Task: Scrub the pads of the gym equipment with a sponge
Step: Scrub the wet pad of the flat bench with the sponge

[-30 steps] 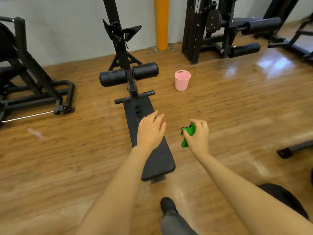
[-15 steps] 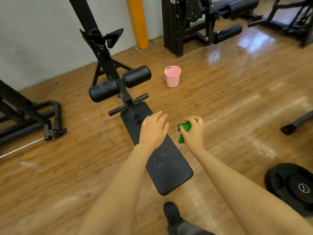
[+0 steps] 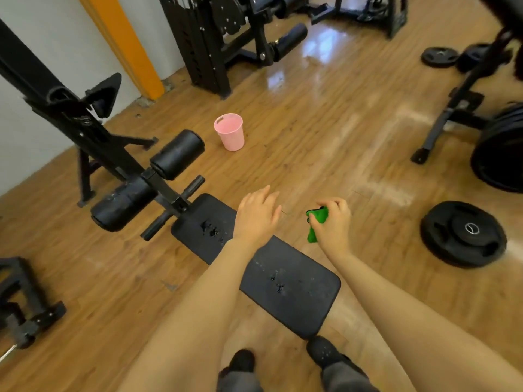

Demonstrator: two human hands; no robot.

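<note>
The sponge (image 3: 317, 222) is still gripped by the right hand (image 3: 332, 226), the left hand (image 3: 256, 216) is kept open above the pad (image 3: 294, 290), now seen closer.

Around me, glossy wooden floor (image 3: 325, 142), pale wall (image 3: 31, 131) with orange pillar (image 3: 124, 43), black weight plates (image 3: 462, 233), pink bucket (image 3: 229, 132).

Wood floor (image 3: 325, 131): bench (image 3: 291, 290), pink bucket (image 3: 229, 132) (upright), plate (image 3: 463, 233)
</note>
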